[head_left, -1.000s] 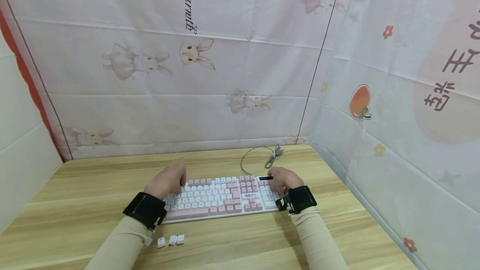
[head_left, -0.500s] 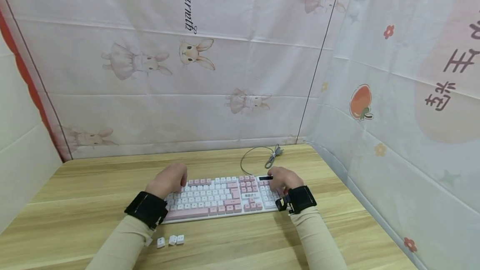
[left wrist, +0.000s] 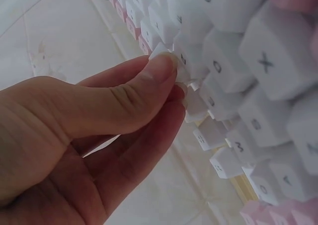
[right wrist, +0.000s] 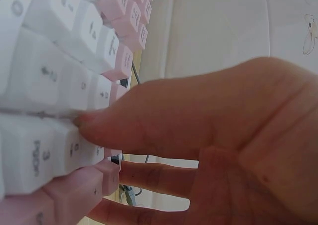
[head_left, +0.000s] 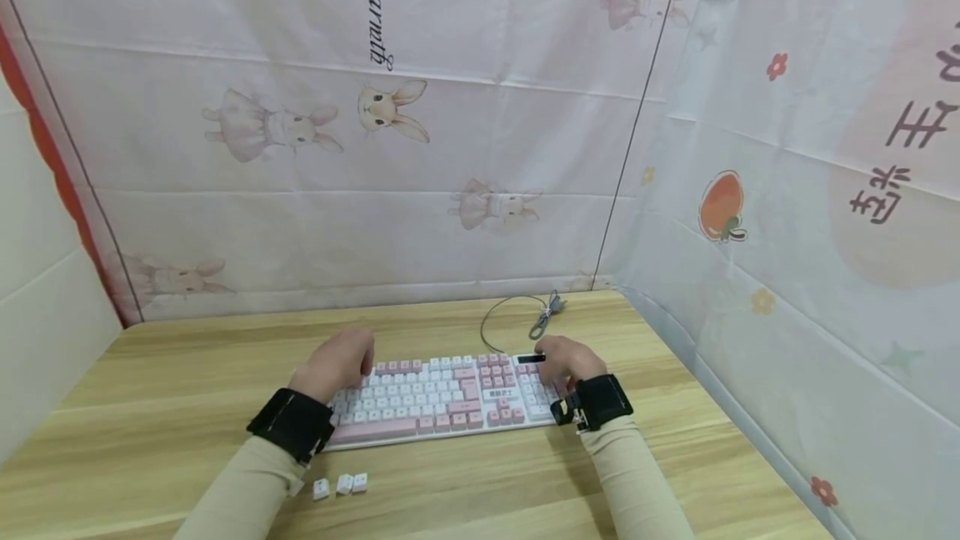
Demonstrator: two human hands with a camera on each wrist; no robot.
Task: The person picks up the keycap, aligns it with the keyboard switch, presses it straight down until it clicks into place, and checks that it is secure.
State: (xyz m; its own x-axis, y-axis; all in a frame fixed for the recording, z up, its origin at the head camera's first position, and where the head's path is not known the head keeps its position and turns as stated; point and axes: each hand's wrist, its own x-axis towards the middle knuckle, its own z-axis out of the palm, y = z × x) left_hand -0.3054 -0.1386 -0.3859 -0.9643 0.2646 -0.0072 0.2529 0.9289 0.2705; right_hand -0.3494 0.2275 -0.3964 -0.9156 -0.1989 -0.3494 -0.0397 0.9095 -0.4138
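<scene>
A pink and white keyboard (head_left: 420,395) lies across the wooden table. Over its left part, my left hand (head_left: 339,362) is bent down with curled fingers. Seen from the left wrist, the thumb and fingers pinch a white keycap (left wrist: 158,50) among the white keys. At the number pad end, my right hand (head_left: 570,361) holds the keyboard. Its thumb (right wrist: 102,128) presses between white number keys in the right wrist view, while the other fingers pass behind the pink keys, their tips hidden. Three loose white keycaps (head_left: 344,484) lie in front of the keyboard.
A grey cable (head_left: 538,322), tied in a bundle, runs from behind the keyboard on the wooden table (head_left: 225,357). Printed cloth walls (head_left: 450,148) stand at the back and sides. Each wrist wears a black strap (head_left: 292,423).
Both hands hold nearly the same places as before. Only a very slight shift of the whole view shows; the keyboard and the loose keycaps stay put.
</scene>
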